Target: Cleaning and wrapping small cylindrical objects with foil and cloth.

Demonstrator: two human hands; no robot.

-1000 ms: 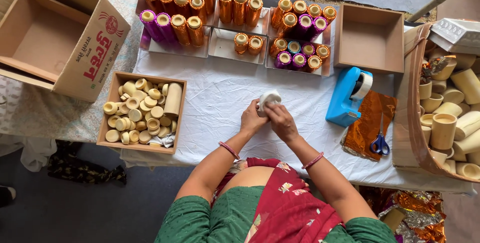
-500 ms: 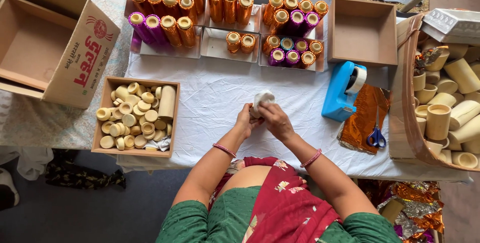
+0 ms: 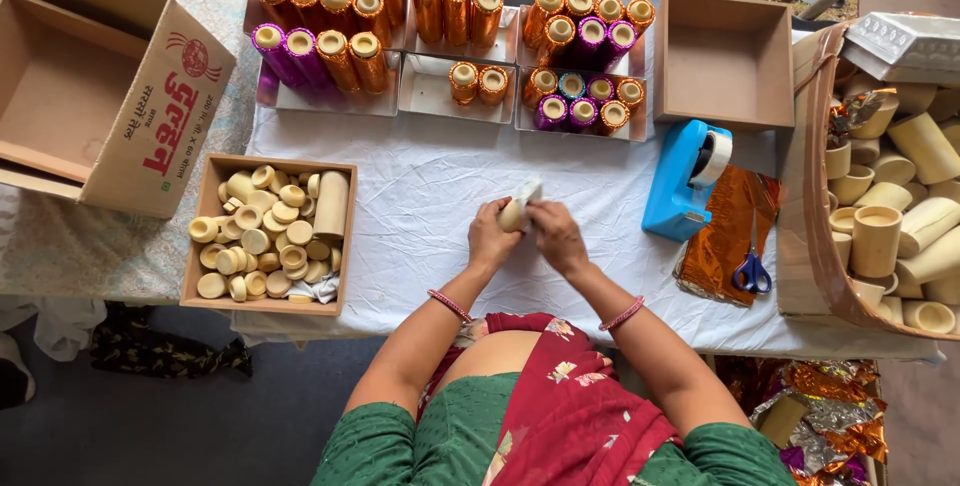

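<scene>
The small pale cup sits mid-frame above the bench, left hand and right hand both closed around it. Left: tray of pale lids. Right: blue tape dispenser, scissors. The cup has tilted sideways since before.

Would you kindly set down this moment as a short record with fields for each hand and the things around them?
Left hand: grips a small cream cylinder from the left
Right hand: touches the same cylinder from the right
Surface: white cloth
Left of hands: cardboard tray of plain cream pieces
Behind hands: foil-wrapped tubes, orange and purple
Right of hands: blue tape dispenser, orange foil sheet, scissors
</scene>
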